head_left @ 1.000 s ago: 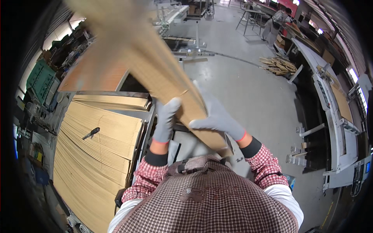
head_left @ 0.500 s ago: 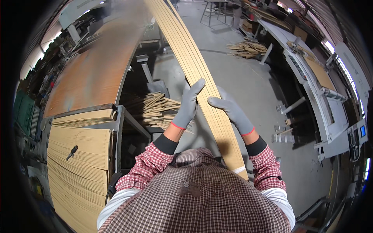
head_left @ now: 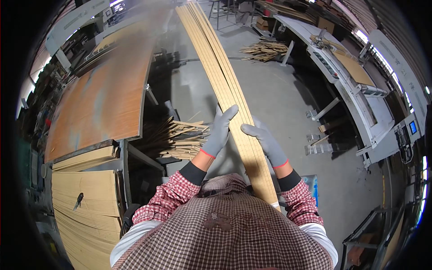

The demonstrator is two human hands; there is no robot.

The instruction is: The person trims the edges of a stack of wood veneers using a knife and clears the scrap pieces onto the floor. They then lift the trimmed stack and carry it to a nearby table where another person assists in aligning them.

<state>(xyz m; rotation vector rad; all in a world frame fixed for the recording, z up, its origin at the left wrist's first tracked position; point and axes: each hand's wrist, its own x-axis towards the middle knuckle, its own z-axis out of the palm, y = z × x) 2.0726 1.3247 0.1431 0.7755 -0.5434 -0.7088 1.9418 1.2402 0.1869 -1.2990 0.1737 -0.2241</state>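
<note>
A bundle of long, flat tan strips (head_left: 218, 67) runs from just in front of my body toward the far floor. They look like thin board or cardboard; I cannot tell which. Gray-gloved, my left hand (head_left: 221, 127) wraps the left edge of the bundle, thumb on top. My right hand (head_left: 264, 140), in a matching glove a little nearer to me, grips the right edge with its thumb also across the top. The fingers of both hands are mostly hidden under the strips. Toward the far end, a dark gap parts the strips.
On my left stand an orange-brown worktable (head_left: 101, 101) and a stack of tan sheets (head_left: 87, 193) with a small black object (head_left: 79, 200) on it. Loose strips (head_left: 186, 139) lie heaped beside the table, another pile (head_left: 265, 49) farther off. A long white machine (head_left: 342, 90) lines the right.
The view has shifted, and the bundle's far end now shows whole. A gap between its strips has widened. Both hands keep their hold on it.
</note>
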